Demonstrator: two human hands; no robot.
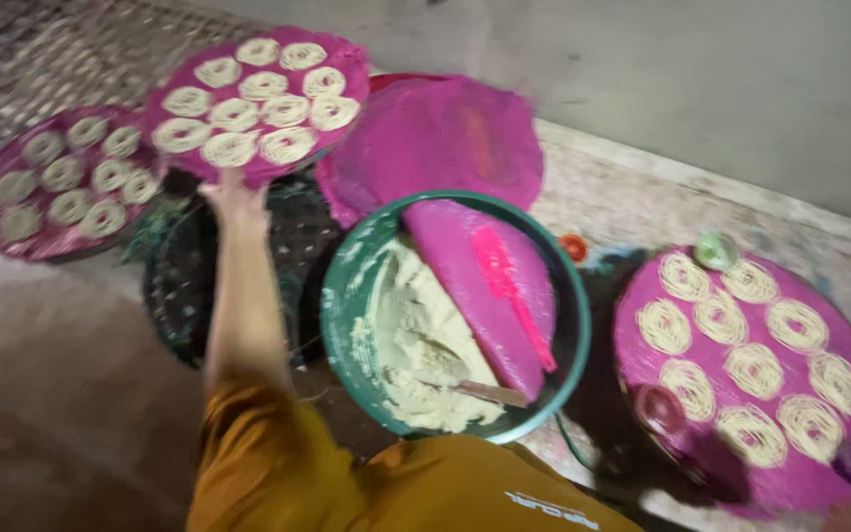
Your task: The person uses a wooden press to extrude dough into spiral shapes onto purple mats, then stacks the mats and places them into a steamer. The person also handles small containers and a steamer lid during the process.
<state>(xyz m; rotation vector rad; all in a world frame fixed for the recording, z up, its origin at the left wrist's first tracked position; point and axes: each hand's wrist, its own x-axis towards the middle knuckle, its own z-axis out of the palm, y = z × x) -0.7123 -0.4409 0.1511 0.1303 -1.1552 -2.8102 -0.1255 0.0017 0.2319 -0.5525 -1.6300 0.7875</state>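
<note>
Whole frame motion-blurred, edges soft throughout. Left hand (231, 192) mostly hidden behind the raised pink tray (256, 103), grip unreadable. Right hand cut off at 4 o'clock, only a blurred sliver at the corner. Right pink tray (752, 379) clipped at the edge. Spoon (480, 392) partly buried in dough (416, 340). Small blobs around that tray too smeared to identify.

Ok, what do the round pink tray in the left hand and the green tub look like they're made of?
The round pink tray in the left hand looks like a matte cloth or mesh over a stiff disc; its edge is slightly ragged, though motion blur leaves that open. The green tub looks like smooth moulded plastic with a rolled rim, smeared with pale dough.
</note>
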